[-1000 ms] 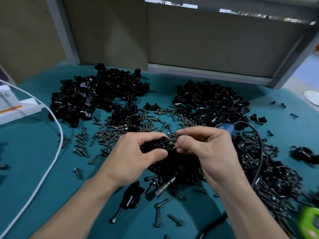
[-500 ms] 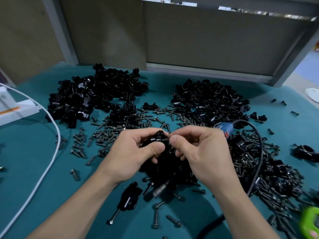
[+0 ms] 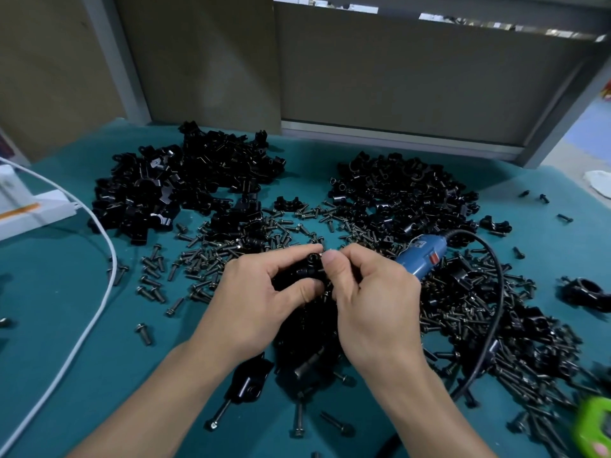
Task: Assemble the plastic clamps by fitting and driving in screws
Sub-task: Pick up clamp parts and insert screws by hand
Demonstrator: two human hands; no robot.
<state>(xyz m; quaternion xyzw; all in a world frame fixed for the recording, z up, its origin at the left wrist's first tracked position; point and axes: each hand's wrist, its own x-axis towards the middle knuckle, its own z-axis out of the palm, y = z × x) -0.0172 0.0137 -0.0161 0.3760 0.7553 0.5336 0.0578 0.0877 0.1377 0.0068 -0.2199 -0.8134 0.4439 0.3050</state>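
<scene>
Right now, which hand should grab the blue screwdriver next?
Probably the right hand: the blue screwdriver lies just beyond it, and the left hand is gripping the clamp.

My teal bench (image 3: 46,279) carries a left clamp heap (image 3: 185,186) & a right clamp heap (image 3: 403,200) at the back, loose screws (image 3: 211,256) btw'n, a blue driver (image 3: 421,256) w/ black cord (image 3: 496,292), and a white cable (image 3: 99,309) on the left.

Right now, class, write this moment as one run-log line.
left hand: holds clamp | right hand: pinches at clamp | driver: lies behind right hand
</scene>
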